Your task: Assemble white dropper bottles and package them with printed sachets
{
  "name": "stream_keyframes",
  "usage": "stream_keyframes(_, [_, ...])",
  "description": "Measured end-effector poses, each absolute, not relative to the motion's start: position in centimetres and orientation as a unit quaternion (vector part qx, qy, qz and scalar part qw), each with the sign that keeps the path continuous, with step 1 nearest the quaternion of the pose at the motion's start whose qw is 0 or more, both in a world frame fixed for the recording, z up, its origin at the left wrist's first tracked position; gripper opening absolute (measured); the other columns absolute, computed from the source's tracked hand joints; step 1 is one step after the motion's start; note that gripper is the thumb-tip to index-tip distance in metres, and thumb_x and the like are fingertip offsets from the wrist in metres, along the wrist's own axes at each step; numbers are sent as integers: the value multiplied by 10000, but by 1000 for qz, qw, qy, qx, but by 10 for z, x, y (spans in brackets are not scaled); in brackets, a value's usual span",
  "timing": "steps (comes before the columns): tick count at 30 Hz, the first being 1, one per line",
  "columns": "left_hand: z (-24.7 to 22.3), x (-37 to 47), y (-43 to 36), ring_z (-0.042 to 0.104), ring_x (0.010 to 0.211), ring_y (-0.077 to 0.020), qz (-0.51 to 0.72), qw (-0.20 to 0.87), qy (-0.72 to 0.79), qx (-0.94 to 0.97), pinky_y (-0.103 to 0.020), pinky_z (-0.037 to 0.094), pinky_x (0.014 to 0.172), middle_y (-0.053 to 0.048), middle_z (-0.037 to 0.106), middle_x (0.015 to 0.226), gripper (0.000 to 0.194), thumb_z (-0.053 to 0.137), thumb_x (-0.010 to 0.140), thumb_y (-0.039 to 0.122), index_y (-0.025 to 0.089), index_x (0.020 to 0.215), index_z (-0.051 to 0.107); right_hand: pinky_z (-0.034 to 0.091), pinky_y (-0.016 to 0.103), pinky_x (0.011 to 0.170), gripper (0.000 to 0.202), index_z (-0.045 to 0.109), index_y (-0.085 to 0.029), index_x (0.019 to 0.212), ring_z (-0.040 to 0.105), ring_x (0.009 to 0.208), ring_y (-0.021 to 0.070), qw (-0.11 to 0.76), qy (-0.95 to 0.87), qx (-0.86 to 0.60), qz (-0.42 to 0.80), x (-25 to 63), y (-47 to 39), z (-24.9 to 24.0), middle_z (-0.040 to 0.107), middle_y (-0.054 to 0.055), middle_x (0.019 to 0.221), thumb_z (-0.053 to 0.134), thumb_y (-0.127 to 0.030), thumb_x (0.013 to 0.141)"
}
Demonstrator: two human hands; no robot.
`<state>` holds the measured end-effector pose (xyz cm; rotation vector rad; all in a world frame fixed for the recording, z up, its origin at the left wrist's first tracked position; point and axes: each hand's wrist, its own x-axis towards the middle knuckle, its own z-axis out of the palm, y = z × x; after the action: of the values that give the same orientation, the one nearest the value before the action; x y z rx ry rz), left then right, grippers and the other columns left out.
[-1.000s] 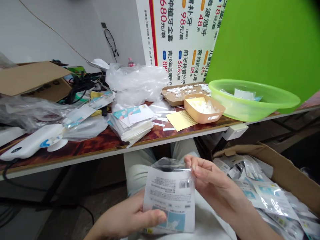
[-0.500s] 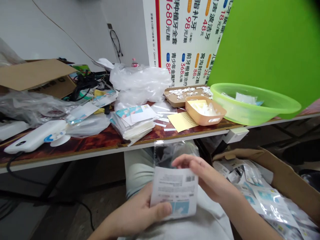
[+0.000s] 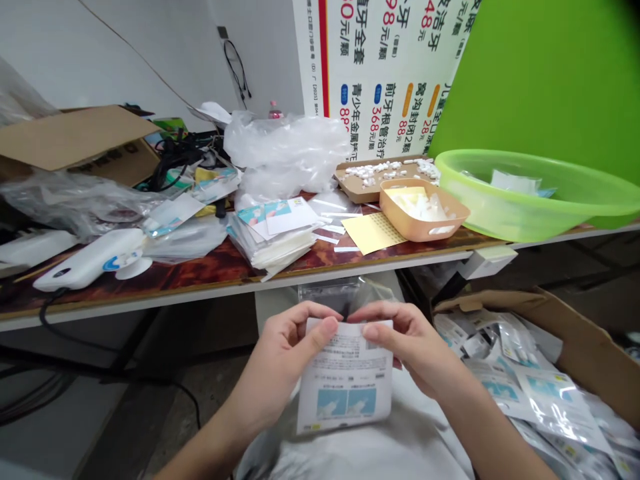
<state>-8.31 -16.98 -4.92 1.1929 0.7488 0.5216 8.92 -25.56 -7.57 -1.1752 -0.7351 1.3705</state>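
Over my lap, a clear plastic bag with a white printed card (image 3: 345, 380) in it hangs upright between both hands. The card bears text and two blue pictures. My left hand (image 3: 295, 347) pinches its upper left edge, thumb on the front and fingers behind. On the upper right edge, my right hand (image 3: 407, 340) grips it the same way. The bag's clear flap (image 3: 330, 292) sticks up beyond my fingertips. Some of the fingers are hidden behind the card.
On the table stand a stack of bagged cards (image 3: 273, 233), a yellow sheet (image 3: 367, 233), an orange bin (image 3: 425, 227), a cardboard tray (image 3: 357, 190) of small white pieces and a green basin (image 3: 525, 223). A cardboard box (image 3: 595, 373) of filled packets sits at lower right.
My left hand has moved from the packet's lower left up to its top edge. My right hand has closed on the upper right edge. The view has shifted slightly.
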Motion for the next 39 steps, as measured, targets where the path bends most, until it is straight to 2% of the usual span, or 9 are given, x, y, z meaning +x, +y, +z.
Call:
stream_keyframes(6, [-47,-79,-165,549,584,-102,287,660,361,593,-175,431,528,12,669,652,203,748,816,378,190,884,715,295,117,431,241,772,-225,824,488,512,27,598,-220,-478,604,93,-249,-61,597,-39,608,888,-337,645])
stream_keyframes(12, [-47,-81,-164,548,563,-117,247,720,355,544,-203,430,530,20,629,625,238,716,835,409,213,949,641,101,141,356,216,784,-184,790,232,380,-26,596,-184,-466,628,93,-247,-62,469,-76,474,888,-273,623])
stream_keyframes(16, [-48,-90,-163,529,535,-101,223,760,352,500,-180,416,514,45,607,603,216,688,859,392,238,956,571,81,158,365,210,786,-177,835,201,388,-17,565,-205,-463,652,95,-248,-67,447,-74,477,844,-314,688])
stream_keyframes(20, [-48,-102,-158,575,611,-100,183,753,307,553,-177,453,566,28,653,684,169,624,920,381,230,987,587,108,158,392,180,787,-188,843,217,424,-6,567,-232,-449,651,95,-252,-68,424,-74,501,822,-307,712])
stream_keyframes(24, [-52,-109,-155,577,615,-91,199,721,279,602,-168,449,575,47,658,688,127,597,947,360,259,1023,579,128,162,415,124,790,-259,826,241,464,1,617,-232,-446,605,91,-256,-70,485,-61,588,816,-241,706])
stream_keyframes(28, [-61,-113,-153,584,640,-106,233,713,256,610,-186,457,602,51,681,723,118,594,949,361,303,1036,541,211,167,450,78,804,-287,809,314,525,23,639,-264,-448,566,88,-259,-79,493,-35,685,796,-306,734])
stream_keyframes(33, [-72,-121,-152,500,617,-79,260,688,241,633,-151,396,582,84,573,687,4,564,971,319,321,968,562,232,200,481,139,804,-286,880,368,593,55,610,-366,-461,530,93,-264,-86,380,-32,740,683,-257,817])
stream_keyframes(36, [-76,-126,-151,476,652,-88,284,651,216,670,-165,390,606,74,532,737,80,524,990,307,312,926,571,232,231,497,301,795,-355,851,377,596,79,623,-431,-422,498,98,-264,-89,410,-26,709,570,-156,843])
stream_keyframes(39, [-76,-130,-151,479,684,-102,291,606,190,716,-187,394,628,61,523,777,157,478,1004,246,306,906,586,268,254,529,357,797,-346,802,419,619,97,619,-473,-405,478,104,-264,-94,458,-14,695,546,-93,826])
